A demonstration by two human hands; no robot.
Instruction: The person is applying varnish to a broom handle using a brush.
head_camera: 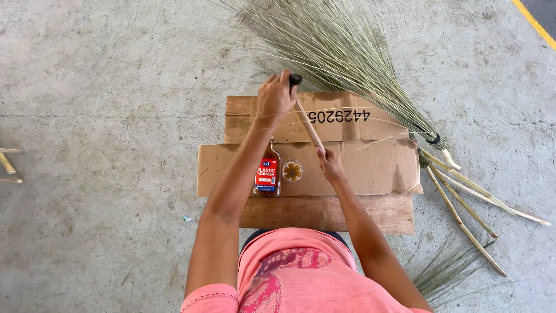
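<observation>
- the stick (307, 124) slants over the cardboard (370, 168), its long axis running from near right to far left.
- the left hand (275, 98) is clenched on the far, black-tipped end.
- the right hand (330, 164) pinches the near end, just beside the small cup (292, 171) and bottle (267, 174).
</observation>
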